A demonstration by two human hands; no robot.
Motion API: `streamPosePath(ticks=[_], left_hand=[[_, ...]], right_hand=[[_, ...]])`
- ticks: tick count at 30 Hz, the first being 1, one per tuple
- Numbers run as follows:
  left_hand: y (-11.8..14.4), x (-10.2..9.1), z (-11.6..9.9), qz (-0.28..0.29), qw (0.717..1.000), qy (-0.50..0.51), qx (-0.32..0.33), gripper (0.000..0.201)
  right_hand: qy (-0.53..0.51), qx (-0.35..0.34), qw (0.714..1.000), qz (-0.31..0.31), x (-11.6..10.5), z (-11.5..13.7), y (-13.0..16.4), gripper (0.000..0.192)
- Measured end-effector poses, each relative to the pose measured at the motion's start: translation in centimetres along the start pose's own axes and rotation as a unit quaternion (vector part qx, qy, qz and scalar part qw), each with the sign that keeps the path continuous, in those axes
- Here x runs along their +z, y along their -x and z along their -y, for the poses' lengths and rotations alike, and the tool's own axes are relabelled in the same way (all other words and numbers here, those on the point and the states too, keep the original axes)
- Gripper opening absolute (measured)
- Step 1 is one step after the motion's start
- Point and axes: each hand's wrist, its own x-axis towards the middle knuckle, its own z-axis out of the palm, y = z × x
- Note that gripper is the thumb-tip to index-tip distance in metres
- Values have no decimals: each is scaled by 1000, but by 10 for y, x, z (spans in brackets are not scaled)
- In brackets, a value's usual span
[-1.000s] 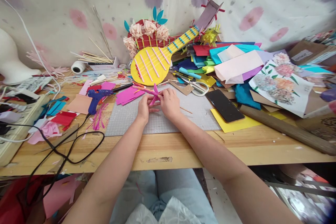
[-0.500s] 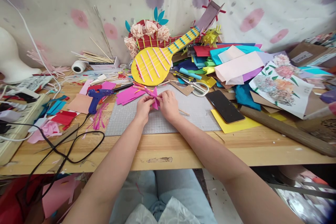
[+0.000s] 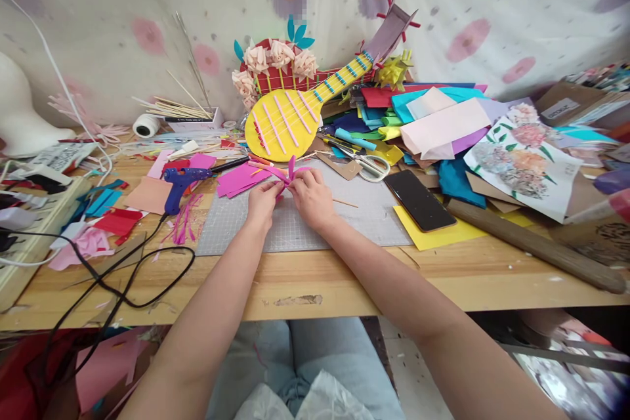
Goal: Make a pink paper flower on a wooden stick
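My left hand (image 3: 262, 204) and my right hand (image 3: 311, 197) meet over the grey cutting mat (image 3: 305, 223) and together pinch a small pink paper flower piece (image 3: 289, 172), whose petals stick up between the fingertips. A thin wooden skewer (image 3: 345, 203) pokes out to the right from under my right hand. Just beyond my hands lies a yellow paper guitar (image 3: 290, 115) with pink strips across its body.
A blue glue gun (image 3: 183, 178) with a black cord lies left of the mat, next to pink paper sheets (image 3: 241, 178). Scissors (image 3: 368, 164) and a black phone (image 3: 420, 199) lie to the right, behind them a pile of coloured paper (image 3: 433, 118). A wooden stick (image 3: 536, 244) runs along the right.
Both hands have kept hold of the pink piece and turned it slightly; its petals now point more upward. The view has shifted a little.
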Motion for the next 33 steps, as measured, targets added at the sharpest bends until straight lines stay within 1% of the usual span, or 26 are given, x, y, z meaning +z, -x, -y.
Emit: streamPosePath(ticks=[2,4,6,7,8,9,11,13,14,15,16,17,20,23,26,29,33], left_hand=[[-2,-1,1,7,1000,17,21,14],[-4,-2,1,19,998,23,51,14],[-4,-2,0,35,997,14,70,14],[-4,-2,0,40,996,8,74,14],[-4,-2,0,43,996,4,76,14],[-3,-1,-1,44,996,3,76,14],[-2,-1,-2,38,997,5,69,12],[-1,-1,-4,38,998,-1,56,10],[-1,-2,-5,44,998,-8,51,10],[-2,-3,-5,51,997,-17,47,9],[-2,-4,-6,59,997,-27,43,10],[-3,-4,-6,66,996,-36,38,10],[0,-3,-6,60,996,-54,27,9],[6,3,-5,60,997,-54,17,11],[12,9,-3,73,996,-46,19,15],[13,12,1,60,998,-33,10,17],[8,11,4,44,999,0,-15,18]], right_hand=[[-36,10,999,-27,-2,0,0,19],[-84,54,992,-75,-4,-3,-2,19],[-130,122,977,-118,-6,-11,-4,29],[-153,157,968,-124,-8,-17,-5,38],[-178,187,959,-115,-10,-23,-6,48],[-209,210,951,-91,-12,-30,-7,59],[-296,232,927,-5,-16,-43,-9,79],[-397,225,884,97,-21,-50,-10,88],[-440,215,861,138,-22,-51,-10,87],[-473,205,840,167,-23,-51,-11,83],[-496,198,826,181,-23,-50,-12,77],[-510,196,817,182,-23,-47,-13,69],[-521,209,814,146,-17,-38,-17,45],[-523,239,810,116,-9,-31,-18,31],[-528,268,799,103,-1,-26,-18,28],[-536,294,787,87,2,-22,-17,31],[-569,318,754,82,1,-18,-16,33]])
